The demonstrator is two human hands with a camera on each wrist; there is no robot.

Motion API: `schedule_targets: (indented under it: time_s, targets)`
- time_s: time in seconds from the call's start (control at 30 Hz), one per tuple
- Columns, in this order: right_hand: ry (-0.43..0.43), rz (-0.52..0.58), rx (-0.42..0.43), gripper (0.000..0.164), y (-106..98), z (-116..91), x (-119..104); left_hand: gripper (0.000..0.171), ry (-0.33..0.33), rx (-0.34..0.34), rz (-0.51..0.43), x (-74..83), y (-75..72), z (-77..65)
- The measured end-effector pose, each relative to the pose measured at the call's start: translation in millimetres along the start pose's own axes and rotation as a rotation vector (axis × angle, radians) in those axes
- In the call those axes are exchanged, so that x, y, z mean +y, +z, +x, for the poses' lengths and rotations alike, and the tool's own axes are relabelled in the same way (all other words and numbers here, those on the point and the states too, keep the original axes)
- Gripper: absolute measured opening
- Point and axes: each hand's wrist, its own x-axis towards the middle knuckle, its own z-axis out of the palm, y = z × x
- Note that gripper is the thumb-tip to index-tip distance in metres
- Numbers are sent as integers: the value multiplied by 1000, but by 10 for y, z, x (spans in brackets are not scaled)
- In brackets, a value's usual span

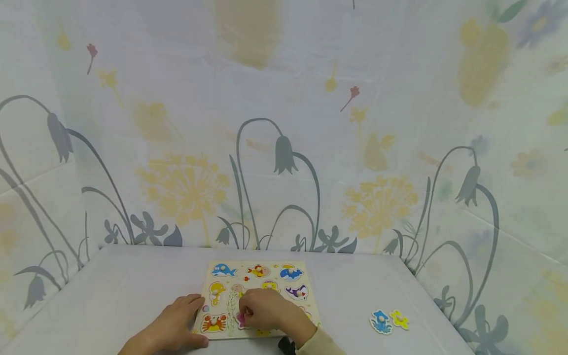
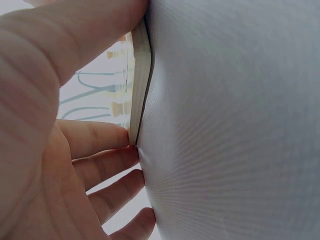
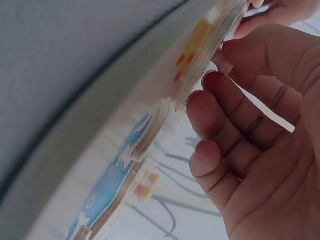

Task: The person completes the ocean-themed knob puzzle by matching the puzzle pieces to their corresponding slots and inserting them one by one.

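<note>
A wooden knob puzzle board [image 1: 230, 276] with sea animal pieces lies on the table. At its left side my left hand [image 1: 175, 323] rests with fingers fairly straight. The left wrist view shows the index fingertip [image 2: 122, 135] and thumb touching the board's edge [image 2: 141, 75]. Over the board's lower middle, my right hand [image 1: 268, 309] pinches a small wooden knob [image 3: 222, 62] between thumb and finger. A pink piece [image 1: 240, 320] shows partly under these fingers. The other right fingers are bent beside the knob. My hand and wrist hide part of the board's lower right.
On the table to the right lie a blue piece [image 1: 381, 322] and a yellow star-shaped piece [image 1: 400, 319]. A crab piece [image 1: 214, 323] and a whale piece [image 1: 224, 270] sit on the board. Flower-printed cloth [image 1: 284, 197] hangs behind the table.
</note>
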Motion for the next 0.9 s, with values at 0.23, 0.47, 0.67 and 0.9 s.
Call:
schedule_targets:
  time_s: [0.23,0.47,0.67,0.9]
  targets:
    - [-16,-7,1,4,-19,-4,-11,91,3,2,9,3,-2,2]
    - [0,7,-13,4,-23,-12,-21,92,-5,0,6,1,2,3]
    - [3,21,-7,4,-3,-11,-2,92,-15,-10,-9,-9,6,1]
    - [73,36,-10,7,-15,-79,28,93,-28,-12,-12,-7,13,11]
